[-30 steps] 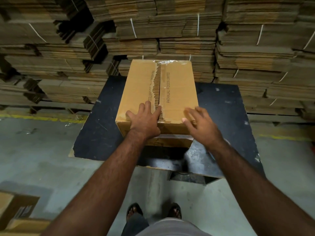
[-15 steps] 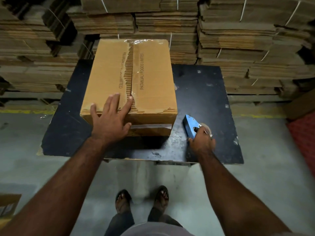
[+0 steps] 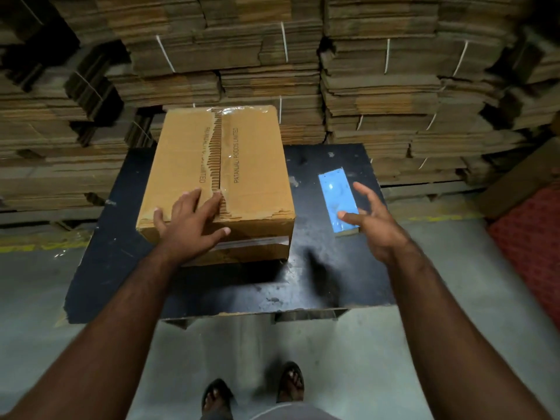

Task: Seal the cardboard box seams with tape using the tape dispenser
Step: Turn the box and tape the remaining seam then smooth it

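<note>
A brown cardboard box [image 3: 251, 165] stands on the black table [image 3: 121, 262], its top centre seam covered with clear tape. My left hand [image 3: 191, 225] lies flat on the box's near top edge, fingers spread across the seam. The blue tape dispenser [image 3: 338, 198] lies on the table to the right of the box. My right hand [image 3: 372, 219] hovers at the dispenser's near right side, fingers apart, thumb against its edge, gripping nothing.
Tall stacks of flattened cardboard [image 3: 378, 86] tied with white string fill the space behind the table. A red patterned surface [image 3: 533, 253] lies at the right. My sandalled feet [image 3: 251, 392] stand on the grey concrete floor below the table's near edge.
My right hand went from the box top to the blue dispenser at the right, then let it go; the dispenser now lies flat farther back on the table. My left hand stayed on the box.
</note>
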A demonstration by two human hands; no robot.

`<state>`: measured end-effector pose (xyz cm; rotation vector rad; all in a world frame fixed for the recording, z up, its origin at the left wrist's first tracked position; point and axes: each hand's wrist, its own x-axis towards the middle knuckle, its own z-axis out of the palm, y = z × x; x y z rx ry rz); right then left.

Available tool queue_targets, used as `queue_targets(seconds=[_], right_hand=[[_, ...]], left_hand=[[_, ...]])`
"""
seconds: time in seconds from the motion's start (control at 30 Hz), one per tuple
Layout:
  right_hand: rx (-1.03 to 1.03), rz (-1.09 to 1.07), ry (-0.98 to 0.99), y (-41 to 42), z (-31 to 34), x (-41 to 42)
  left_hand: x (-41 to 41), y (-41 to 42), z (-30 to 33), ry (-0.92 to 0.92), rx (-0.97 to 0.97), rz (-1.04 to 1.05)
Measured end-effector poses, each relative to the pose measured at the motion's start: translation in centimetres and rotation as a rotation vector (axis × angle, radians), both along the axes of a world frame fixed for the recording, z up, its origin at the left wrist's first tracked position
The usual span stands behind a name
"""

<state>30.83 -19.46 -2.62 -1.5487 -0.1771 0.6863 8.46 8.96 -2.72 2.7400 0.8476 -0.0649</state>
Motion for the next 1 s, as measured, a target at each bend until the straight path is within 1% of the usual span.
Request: queue_targets(seconds=[0.07, 0.13, 0.17, 0.2, 0.27, 0.3, 0.37, 0.4, 0.5, 0.7, 0.73, 0.77, 0.87, 0.93, 1.0], right_hand=[[0.07, 0.102, -0.004, 0.4, 3.1, -0.6], [0.138, 0.224, -0.059, 1.5, 5.7, -1.7], [0.171, 0.303, -0.098, 2.3, 7.0, -2.5], [0.199, 0.38, -0.125, 3.3, 8.2, -3.5], [0.227, 0.518, -0.149, 5.4, 10.1, -5.4], [0.223, 0.576, -0.158, 6.6, 10.7, -6.2], [0.209, 0.666, -0.183, 8.9, 11.6, -7.8], [0.198, 0.695, -0.191, 10.0, 11.8, -8.6], [0.143, 0.733, -0.219, 12.6, 11.6, -10.2], [-0.076, 0.738, -0.237, 15.9, 9.2, -12.3], [-0.137, 0.723, -0.293, 16.2, 8.9, -12.7], [-0.212, 0.706, -0.398, 16.5, 8.7, -13.0], [-0.448, 0.655, -0.765, 17.2, 8.6, -14.1], [-0.472, 0.623, -0.891, 17.5, 8.6, -14.6], [-0.479, 0.573, -0.939, 17.5, 8.6, -14.9]], left_hand=[[0.6, 0.4, 1.5, -0.144, -0.147, 0.061], [1.4, 0.6, 3.3, -0.351, -0.343, 0.12], [1.9, 0.5, 4.4, -0.449, -0.459, 0.156], [2.5, 0.3, 5.6, -0.527, -0.614, 0.205], [3.3, 0.2, 8.1, -0.626, -0.994, 0.274], [3.4, 0.3, 9.2, -0.659, -1.142, 0.294], [2.8, 1.1, 10.8, -0.706, -1.34, 0.34], [2.3, 1.8, 11.2, -0.713, -1.385, 0.37], [0.2, 3.7, 11.6, -0.701, -1.393, 0.44], [-3.2, 6.1, 10.2, -0.628, -1.35, 0.51], [-3.3, 6.2, 10.0, -0.627, -1.344, 0.523], [-3.4, 6.2, 10.0, -0.62, -1.329, 0.53], [-3.1, 6.1, 9.8, -0.57, -1.215, 0.473], [-3.0, 6.1, 9.8, -0.563, -1.11, 0.421], [-3.0, 6.0, 9.9, -0.585, -1.064, 0.387]])
